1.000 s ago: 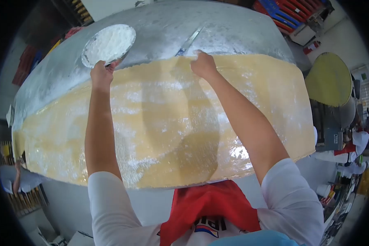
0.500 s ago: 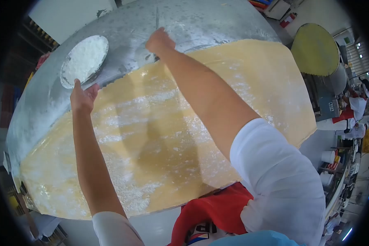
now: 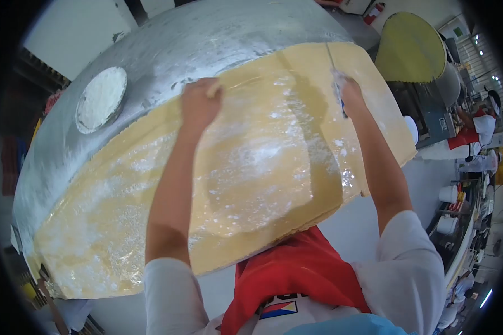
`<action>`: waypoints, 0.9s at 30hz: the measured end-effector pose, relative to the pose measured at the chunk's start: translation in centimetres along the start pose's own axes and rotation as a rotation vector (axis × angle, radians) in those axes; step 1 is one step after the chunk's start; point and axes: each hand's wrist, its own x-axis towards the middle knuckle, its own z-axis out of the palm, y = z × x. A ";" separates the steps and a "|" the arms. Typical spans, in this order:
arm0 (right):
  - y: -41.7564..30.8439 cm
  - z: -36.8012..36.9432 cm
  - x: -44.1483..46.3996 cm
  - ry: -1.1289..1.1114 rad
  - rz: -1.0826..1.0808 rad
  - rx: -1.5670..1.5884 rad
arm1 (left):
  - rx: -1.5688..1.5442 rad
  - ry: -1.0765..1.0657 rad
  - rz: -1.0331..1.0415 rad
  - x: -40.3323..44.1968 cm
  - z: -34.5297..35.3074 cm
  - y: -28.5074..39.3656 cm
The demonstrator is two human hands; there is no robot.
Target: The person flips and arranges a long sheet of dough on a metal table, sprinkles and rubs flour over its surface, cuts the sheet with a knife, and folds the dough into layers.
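A broad sheet of floured yellow dough (image 3: 251,167) lies over the metal table (image 3: 167,50). My right hand (image 3: 350,94) is wrapped round a long thin knife (image 3: 330,57) above the right part of the sheet. The blade points away from me, and the dark end of its handle shows below my fist. My left hand (image 3: 201,103) is curled closed over the dough's far edge, slightly blurred; what its fingers hold, if anything, is hidden. A round bowl of white flour (image 3: 100,99) stands on the metal at the left.
A large yellow-green round panel (image 3: 411,47) stands beyond the table's right end. A person in red and white (image 3: 478,128) is far right, near shelves with white buckets (image 3: 447,194). Another person's arm (image 3: 53,307) reaches in at the lower left.
My right hand has swung right with the knife, from the bare metal to above the dough's right side. My left hand has left the flour bowl and moved right to the sheet's far edge.
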 end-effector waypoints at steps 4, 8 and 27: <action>3.6 -7.0 -3.9 -0.024 -0.046 0.052 | 0.241 -0.413 0.122 2.2 9.3 11.4; 6.3 -10.9 -6.4 -0.012 -0.025 0.144 | 0.347 -0.573 0.118 2.6 16.8 17.1; 10.4 -27.0 -6.4 0.246 -0.255 -0.699 | 0.157 -0.309 -0.004 9.1 21.9 15.3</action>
